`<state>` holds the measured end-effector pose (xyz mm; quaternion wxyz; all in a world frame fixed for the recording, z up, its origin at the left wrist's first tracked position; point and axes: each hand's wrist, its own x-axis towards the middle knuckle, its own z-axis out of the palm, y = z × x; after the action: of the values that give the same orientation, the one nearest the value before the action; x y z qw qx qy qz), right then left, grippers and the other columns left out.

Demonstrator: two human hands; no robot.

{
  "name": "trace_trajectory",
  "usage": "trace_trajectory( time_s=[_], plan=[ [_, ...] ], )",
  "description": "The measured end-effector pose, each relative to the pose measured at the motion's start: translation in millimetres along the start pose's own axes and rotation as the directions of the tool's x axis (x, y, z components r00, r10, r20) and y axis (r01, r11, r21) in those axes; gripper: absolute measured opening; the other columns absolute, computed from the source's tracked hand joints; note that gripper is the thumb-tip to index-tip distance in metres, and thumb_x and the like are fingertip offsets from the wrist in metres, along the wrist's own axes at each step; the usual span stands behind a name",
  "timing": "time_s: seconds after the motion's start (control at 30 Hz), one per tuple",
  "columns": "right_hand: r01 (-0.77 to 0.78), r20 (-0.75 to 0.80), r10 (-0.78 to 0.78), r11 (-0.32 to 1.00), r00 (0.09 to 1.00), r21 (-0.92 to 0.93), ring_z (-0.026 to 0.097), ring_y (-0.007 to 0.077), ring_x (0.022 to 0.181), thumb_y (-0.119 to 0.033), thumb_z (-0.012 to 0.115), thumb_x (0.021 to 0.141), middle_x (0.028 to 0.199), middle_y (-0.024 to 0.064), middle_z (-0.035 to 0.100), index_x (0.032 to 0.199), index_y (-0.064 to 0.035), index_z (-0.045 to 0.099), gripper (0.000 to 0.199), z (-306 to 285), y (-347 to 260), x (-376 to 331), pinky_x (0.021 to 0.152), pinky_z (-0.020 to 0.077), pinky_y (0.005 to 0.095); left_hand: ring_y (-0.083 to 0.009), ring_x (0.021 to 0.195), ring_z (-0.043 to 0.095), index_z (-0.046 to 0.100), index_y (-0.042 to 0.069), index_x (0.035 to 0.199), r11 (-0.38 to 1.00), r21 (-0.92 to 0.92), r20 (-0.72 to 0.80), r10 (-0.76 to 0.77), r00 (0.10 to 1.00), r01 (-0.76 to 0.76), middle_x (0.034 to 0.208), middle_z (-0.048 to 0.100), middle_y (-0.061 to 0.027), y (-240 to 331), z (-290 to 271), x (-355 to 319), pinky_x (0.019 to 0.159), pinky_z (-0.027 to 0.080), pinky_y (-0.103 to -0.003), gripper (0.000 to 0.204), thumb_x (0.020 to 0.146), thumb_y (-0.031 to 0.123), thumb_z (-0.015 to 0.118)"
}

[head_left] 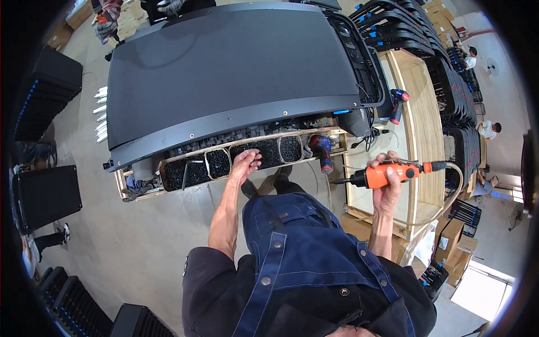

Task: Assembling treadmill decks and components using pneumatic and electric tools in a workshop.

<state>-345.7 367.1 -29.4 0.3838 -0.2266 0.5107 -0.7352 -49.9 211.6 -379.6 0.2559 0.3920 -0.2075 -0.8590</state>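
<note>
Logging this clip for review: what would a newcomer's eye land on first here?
The large dark panel fills the upper middle, lying on a wooden frame. Along its near edge runs a wooden tray of black screws, into which the left hand reaches. At right, the right hand grips an orange power screwdriver with a hose trailing off.

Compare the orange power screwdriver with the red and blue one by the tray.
The orange screwdriver is gripped in the right hand, held level; the red and blue screwdriver hangs untouched, pointing down. The orange one trails a hose; the other's hookup is unclear. Both are handheld drivers.
</note>
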Motion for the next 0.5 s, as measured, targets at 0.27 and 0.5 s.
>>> trace_trajectory(
  time_s=[0.27,0.5],
  plan=[
    [-0.101,0.152,0.073,0.978,0.986,0.182,0.059,0.0244,0.096,-0.013,0.071,0.082,0.106,0.0140,0.058,0.122,-0.0070,0.053,0.044,27.6,23.9,39.0,0.100,0.0452,0.0436,-0.0062,0.061,0.051,0.063,0.005,0.114,0.994,-0.054,-0.066,0.088,0.994,-0.092,0.082,0.057,0.0019,24.9,74.5,-40.7,0.050,0.041,-0.020,0.030,0.099,0.031,0.065],
    [-0.191,0.194,0.132,0.925,0.972,0.329,0.064,0.0238,0.096,-0.017,0.072,0.083,0.107,0.0127,0.061,0.120,-0.0084,0.055,0.041,36.6,37.1,84.7,0.101,0.0466,0.0449,-0.0118,0.075,0.065,0.065,0.001,0.115,0.980,-0.120,-0.034,0.157,0.987,-0.160,0.093,0.067,-0.0056,39.3,155.9,-83.7,0.063,0.054,-0.024,0.024,0.098,0.018,0.066]
  ],
)
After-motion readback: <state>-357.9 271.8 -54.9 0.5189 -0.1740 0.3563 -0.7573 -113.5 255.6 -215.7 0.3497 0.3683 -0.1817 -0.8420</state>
